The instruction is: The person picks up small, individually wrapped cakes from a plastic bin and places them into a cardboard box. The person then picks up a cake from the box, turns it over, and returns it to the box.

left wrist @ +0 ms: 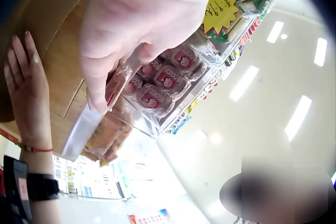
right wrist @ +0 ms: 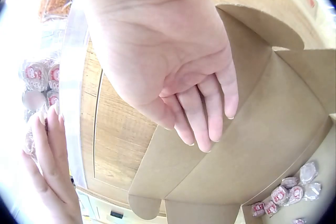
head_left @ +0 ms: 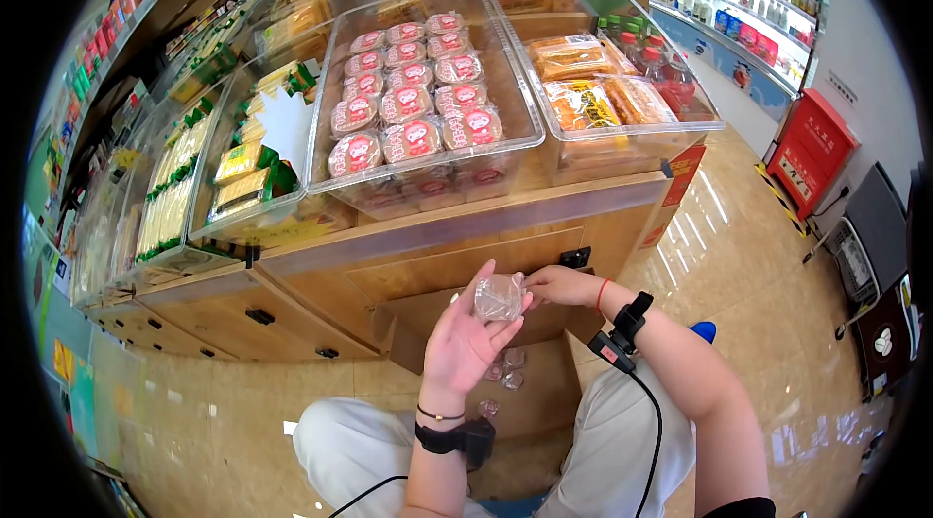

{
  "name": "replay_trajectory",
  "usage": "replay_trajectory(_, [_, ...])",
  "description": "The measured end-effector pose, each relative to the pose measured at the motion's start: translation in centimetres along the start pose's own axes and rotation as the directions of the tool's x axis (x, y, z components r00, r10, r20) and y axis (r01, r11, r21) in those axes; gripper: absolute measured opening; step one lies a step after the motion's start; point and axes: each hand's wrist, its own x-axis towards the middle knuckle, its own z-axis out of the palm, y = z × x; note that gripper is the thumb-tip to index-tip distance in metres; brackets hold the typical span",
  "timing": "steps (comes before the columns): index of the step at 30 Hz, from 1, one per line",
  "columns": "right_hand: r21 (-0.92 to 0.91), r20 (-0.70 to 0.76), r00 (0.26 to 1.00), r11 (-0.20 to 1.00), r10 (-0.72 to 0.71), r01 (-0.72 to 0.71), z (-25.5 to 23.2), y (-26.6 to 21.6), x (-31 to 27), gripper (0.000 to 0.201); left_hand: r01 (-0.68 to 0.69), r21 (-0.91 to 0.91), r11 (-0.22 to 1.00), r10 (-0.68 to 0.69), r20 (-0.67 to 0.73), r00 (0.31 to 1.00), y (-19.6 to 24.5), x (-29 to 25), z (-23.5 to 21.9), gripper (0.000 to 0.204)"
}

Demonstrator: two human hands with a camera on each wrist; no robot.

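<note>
My left hand (head_left: 461, 345) holds a round pastry in clear wrapping (head_left: 499, 298), palm turned up, with thumb and fingers about its edge. In the left wrist view, the left hand (left wrist: 136, 22) covers much of the wrapped pastry (left wrist: 119, 83). Close to the pastry's right side in the head view is my right hand (head_left: 566, 286). The right wrist view shows that right hand (right wrist: 173, 71) with relaxed fingers and nothing in its palm, over an opened cardboard box (right wrist: 252, 129). Several wrapped pastries (right wrist: 281, 195) lie inside the box.
A clear bin (head_left: 533, 134) of pink-labelled wrapped pastries (head_left: 406, 105) stands on the wooden cabinet (head_left: 321, 280). Other bins hold packaged bread (head_left: 580, 102) on the right and long packets (head_left: 175, 183) on the left. A red box (head_left: 814, 151) stands by the wall.
</note>
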Motion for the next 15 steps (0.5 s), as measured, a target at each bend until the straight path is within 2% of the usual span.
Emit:
replay_trajectory(5, [-0.094,-0.033,0.999,0.996,-0.002,-0.001,0.1,-0.2,-0.1,0.032,0.003,-0.079,0.997,-0.002,0.006,1.0,-0.8,-0.1,1.6,0.056])
replay_trajectory(7, [-0.12,-0.027,1.0,0.993,0.012,-0.015,0.0,-0.5,-0.2,0.032,-0.017,-0.049,0.999,0.017,0.011,1.0,-1.0,-0.1,1.6,0.057])
replay_trajectory(11, [-0.039,-0.01,1.0,0.999,0.015,-0.015,0.0,0.1,0.1,0.032,-0.072,0.041,0.997,0.072,-0.014,0.997,-1.1,0.0,2.0,0.058])
replay_trajectory(15, [0.029,-0.012,1.0,0.999,0.028,-0.028,0.1,0.3,0.2,0.033,-0.106,0.041,0.994,0.106,-0.018,0.994,-1.1,0.0,1.8,0.058])
